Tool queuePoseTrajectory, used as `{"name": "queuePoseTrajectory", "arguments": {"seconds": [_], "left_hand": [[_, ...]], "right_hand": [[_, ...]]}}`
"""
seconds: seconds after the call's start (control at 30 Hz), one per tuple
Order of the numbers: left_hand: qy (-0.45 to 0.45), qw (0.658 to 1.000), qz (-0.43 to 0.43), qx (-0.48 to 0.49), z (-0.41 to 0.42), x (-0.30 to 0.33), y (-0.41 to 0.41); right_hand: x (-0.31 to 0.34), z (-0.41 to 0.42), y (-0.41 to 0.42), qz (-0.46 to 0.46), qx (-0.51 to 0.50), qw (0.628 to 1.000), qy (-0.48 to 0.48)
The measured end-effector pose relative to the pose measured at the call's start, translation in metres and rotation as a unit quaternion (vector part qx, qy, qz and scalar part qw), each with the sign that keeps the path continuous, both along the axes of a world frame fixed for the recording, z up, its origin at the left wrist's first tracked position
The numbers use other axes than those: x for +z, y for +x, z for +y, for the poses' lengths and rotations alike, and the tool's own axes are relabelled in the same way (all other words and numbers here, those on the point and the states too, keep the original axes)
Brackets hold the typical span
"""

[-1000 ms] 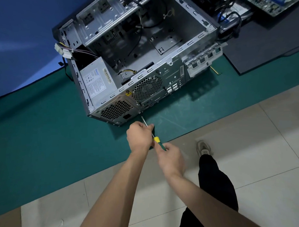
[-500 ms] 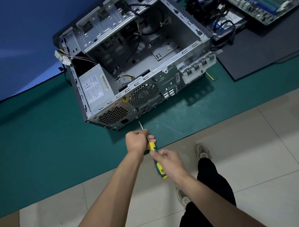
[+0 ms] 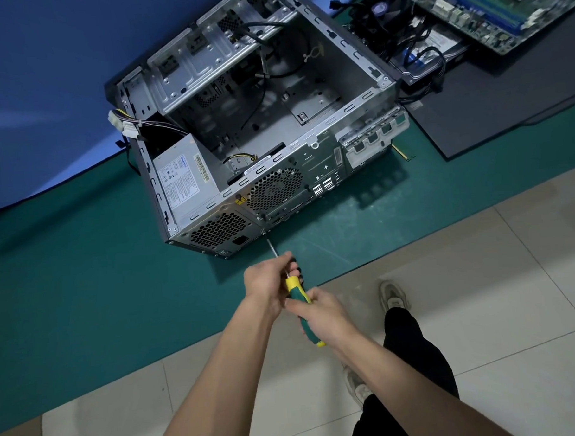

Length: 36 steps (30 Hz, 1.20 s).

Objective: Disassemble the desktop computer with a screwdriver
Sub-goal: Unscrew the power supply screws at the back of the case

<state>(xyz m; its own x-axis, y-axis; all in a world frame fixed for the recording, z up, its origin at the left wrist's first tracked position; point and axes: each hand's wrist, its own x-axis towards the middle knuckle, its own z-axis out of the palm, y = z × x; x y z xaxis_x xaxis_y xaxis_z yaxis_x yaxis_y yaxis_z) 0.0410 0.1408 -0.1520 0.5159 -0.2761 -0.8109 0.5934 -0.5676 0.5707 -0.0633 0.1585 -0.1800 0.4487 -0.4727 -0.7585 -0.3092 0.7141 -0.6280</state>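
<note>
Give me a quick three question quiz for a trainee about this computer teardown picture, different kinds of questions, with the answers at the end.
1. True or false: the screwdriver tip meets the rear panel of the computer case beside the power supply.
2. Which hand holds the green and yellow handle?
A. left hand
B. right hand
C. neither
3. Fill in: the removed motherboard lies on a ___ mat to the case's right.

Key
1. True
2. B; the right hand grips the handle, while the left hand steadies the shaft.
3. black
</note>
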Motion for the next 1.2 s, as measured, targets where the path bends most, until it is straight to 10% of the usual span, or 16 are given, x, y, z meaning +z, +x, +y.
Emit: {"name": "queuePoseTrajectory", "arguments": {"seconds": [0.23,0.43,0.63,0.83,1.03,1.2], "left_hand": [[-0.014,0.999,-0.029,0.026,-0.001,-0.007,-0.005],[0.064,0.987,-0.127,-0.071,0.001,-0.004,-0.005],[0.028,0.995,-0.086,-0.05,0.0,-0.003,-0.005],[0.043,0.998,-0.034,-0.011,0.004,0.0,0.003],[0.023,0.998,-0.039,-0.036,0.002,0.006,0.006],[0.037,0.995,-0.029,-0.085,0.006,0.004,0.003]], "right_hand": [[0.008,-0.001,-0.009,-0.109,-0.004,0.975,0.193],[0.001,0.015,-0.002,-0.047,-0.108,0.99,0.072],[0.015,0.005,0.0,-0.077,-0.069,0.97,0.222],[0.008,0.011,0.008,-0.013,-0.129,0.987,0.099],[0.014,0.009,-0.003,-0.137,-0.082,0.927,0.339],[0.012,0.013,-0.003,-0.075,-0.124,0.961,0.237]]}}
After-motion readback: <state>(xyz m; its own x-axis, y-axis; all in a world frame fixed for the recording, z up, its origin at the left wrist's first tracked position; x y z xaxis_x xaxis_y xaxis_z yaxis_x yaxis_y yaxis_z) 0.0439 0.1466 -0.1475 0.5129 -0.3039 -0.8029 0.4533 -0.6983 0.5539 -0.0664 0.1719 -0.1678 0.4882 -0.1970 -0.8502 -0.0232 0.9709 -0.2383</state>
